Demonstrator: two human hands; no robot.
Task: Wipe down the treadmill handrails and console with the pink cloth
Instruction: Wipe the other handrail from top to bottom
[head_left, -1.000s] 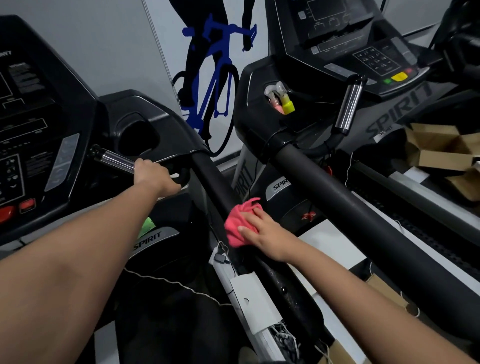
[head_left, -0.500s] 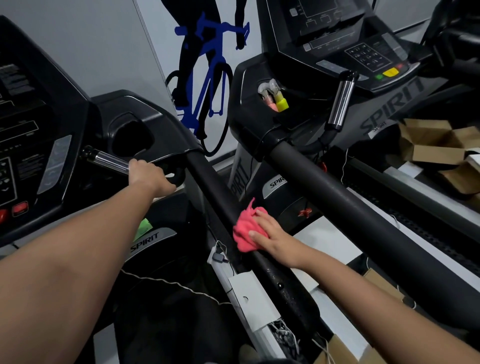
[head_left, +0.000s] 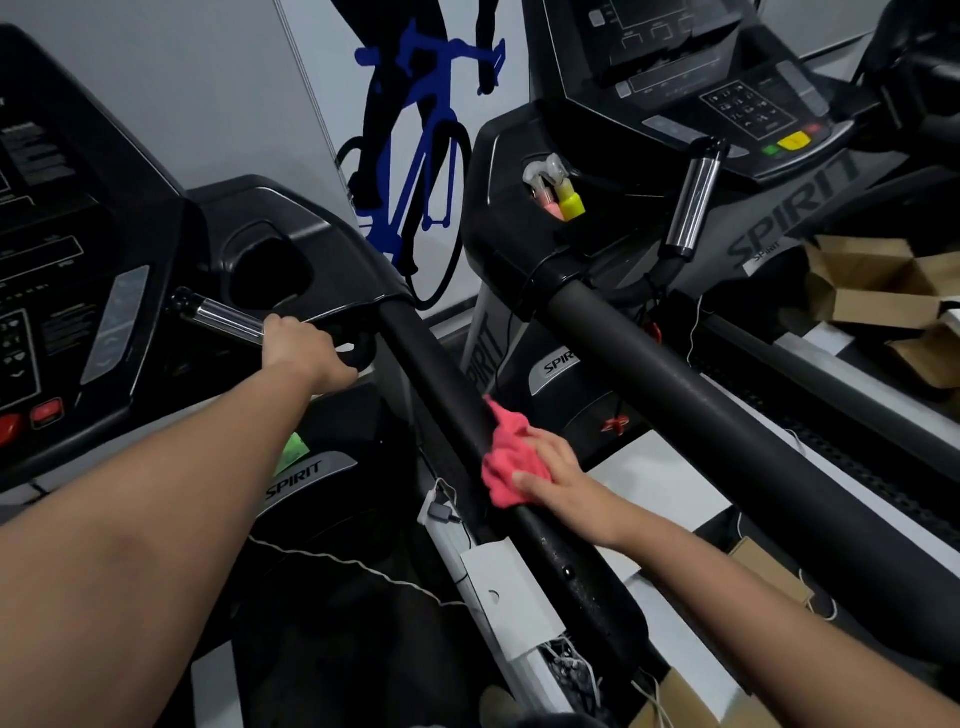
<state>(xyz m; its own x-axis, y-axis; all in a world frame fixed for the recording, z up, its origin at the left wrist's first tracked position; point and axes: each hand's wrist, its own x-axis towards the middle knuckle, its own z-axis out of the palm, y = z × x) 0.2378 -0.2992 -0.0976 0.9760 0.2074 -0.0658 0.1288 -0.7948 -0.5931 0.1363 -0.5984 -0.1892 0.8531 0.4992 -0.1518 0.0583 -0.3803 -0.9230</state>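
- Head view: your right hand (head_left: 558, 480) holds the pink cloth (head_left: 511, 462) bunched against the black handrail (head_left: 441, 384), about midway along it. Its fingers are curled over the cloth and the rail.
- Your left hand (head_left: 301, 353) is at the handrail's upper end, fingers closed round the metal grip (head_left: 223, 314).
- My judgement: you are mid-rail. The stretch above the cloth and the console (head_left: 52, 260), left of the handrail's top, are probably not wiped yet.

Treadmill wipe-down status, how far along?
Done: nothing can be confirmed as finished; no wipe marks show. In hand: the right hand holds the pink cloth against the handrail, mid-length; the left hand grips the chrome grip. To do: the console and the remaining rail.
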